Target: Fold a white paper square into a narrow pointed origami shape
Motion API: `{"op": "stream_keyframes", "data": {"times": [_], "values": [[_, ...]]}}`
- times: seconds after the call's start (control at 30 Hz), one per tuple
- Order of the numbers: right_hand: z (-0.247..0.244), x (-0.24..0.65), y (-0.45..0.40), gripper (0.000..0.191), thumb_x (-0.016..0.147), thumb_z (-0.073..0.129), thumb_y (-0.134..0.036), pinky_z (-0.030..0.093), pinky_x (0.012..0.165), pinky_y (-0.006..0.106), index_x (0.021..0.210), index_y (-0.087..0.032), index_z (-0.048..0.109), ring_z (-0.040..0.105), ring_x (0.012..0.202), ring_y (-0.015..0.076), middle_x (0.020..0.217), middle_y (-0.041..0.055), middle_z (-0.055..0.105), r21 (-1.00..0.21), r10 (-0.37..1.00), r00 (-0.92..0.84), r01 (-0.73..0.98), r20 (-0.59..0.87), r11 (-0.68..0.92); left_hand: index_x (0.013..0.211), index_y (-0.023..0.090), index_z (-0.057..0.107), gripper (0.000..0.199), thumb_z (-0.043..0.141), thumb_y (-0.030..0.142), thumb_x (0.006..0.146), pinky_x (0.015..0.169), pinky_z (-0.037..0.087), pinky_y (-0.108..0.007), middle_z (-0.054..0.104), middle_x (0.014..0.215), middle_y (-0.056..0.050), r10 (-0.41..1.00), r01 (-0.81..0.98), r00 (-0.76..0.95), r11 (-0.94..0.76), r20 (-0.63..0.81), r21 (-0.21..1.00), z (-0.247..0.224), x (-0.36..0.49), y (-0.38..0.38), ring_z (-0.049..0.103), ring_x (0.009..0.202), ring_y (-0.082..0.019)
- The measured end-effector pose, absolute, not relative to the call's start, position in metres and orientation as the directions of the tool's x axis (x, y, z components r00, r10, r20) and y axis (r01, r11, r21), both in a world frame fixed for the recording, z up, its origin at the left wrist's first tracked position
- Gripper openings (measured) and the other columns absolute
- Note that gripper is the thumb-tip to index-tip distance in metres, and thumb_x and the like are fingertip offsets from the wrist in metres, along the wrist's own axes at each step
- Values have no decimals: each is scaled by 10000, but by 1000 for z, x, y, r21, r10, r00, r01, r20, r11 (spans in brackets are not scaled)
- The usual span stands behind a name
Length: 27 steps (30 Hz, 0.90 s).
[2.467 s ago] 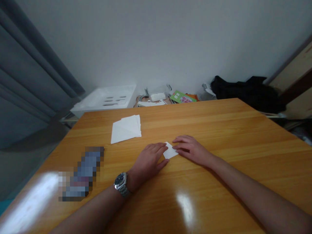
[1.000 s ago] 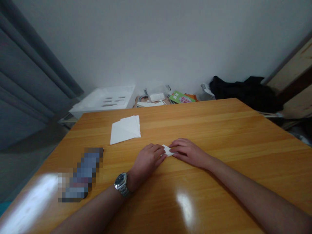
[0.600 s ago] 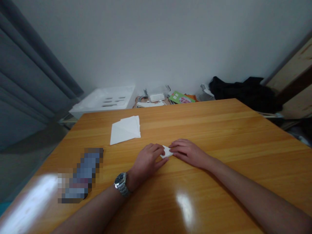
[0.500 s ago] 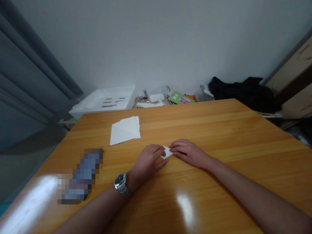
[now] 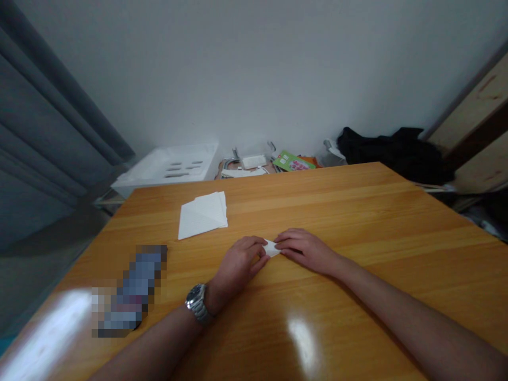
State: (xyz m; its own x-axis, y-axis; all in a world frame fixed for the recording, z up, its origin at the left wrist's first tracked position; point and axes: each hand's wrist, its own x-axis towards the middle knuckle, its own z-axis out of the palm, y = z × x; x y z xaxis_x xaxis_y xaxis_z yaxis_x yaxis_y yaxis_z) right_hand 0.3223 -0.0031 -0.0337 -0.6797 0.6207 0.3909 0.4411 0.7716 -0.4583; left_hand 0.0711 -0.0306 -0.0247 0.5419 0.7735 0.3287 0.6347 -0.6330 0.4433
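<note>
A small piece of folded white paper (image 5: 271, 248) lies on the wooden table (image 5: 349, 211), between my two hands. My left hand (image 5: 241, 264), with a metal watch on its wrist, has its fingers curled round the paper's left end, the thumb at the near edge. From the right, my right hand (image 5: 305, 250) pinches the other end with its fingertips. The fingertips cover both ends of the paper. Further back to the left, several white paper sheets (image 5: 203, 214) lie overlapping on the table.
A blurred-out, dark flat object (image 5: 137, 288) lies on the table at the left. Beyond the far edge are a white slotted tray (image 5: 166, 166), a green booklet (image 5: 293, 161) and black cloth (image 5: 389, 151). A grey curtain hangs at the left.
My left thumb has moved in against the near edge of the small paper, and its fingers have closed a little. My right hand has hardly moved.
</note>
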Motion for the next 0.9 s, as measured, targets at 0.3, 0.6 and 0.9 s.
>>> {"op": "stream_keyframes", "data": {"times": [0.3,0.6,0.9], "values": [[-32,322,-4,154,975,602,-229,492,957,391,1062,-220,728,652,1082,215,1154,68,724,-459,622,-677,442,394,771,839,198,634,104,627,236,935,944,496,-372,678,1136,-45,767,618,553,-640,326,457,-25,72,-29,618,1037,-206],[-32,322,-4,150,975,600,-227,490,954,384,1056,-218,726,649,1077,209,1158,67,719,-467,622,-677,436,393,769,909,196,634,36,630,227,927,940,490,-380,678,1115,-56,767,614,550,-639,330,464,-25,72,-30,610,1040,-222],[-31,321,-4,141,975,598,-223,491,965,382,1057,-220,712,653,1076,204,1135,60,728,-483,626,-672,427,396,765,1185,244,638,208,548,264,999,918,502,-345,687,1136,-38,782,617,549,-618,296,487,-20,71,-32,622,1031,-203]]}}
